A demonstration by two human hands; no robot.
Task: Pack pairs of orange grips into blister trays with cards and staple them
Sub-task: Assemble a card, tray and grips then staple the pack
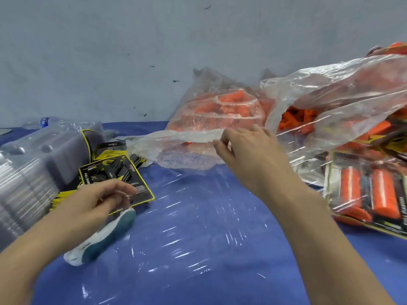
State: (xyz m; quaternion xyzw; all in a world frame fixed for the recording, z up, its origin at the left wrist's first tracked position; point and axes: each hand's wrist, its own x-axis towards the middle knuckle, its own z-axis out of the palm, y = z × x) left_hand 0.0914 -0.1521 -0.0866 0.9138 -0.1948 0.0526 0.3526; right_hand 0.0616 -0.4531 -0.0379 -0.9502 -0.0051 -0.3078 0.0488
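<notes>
Orange grips (229, 104) (bagged) lie just beyond the right grip (253, 155).

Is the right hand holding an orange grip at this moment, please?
No, the right hand holds no grip; its fingers only touch the rim of the clear plastic bag.

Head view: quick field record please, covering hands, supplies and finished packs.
left hand: grips the stapler, over the cards
right hand: at the rim of the near bag of orange grips; pinch unclear
blister trays: stacked at far left
cards: black and yellow, loose pile beside the trays
second bag: right, more grips inside
finished packs: right edge, under clear plastic
surface: blue table cover
</notes>
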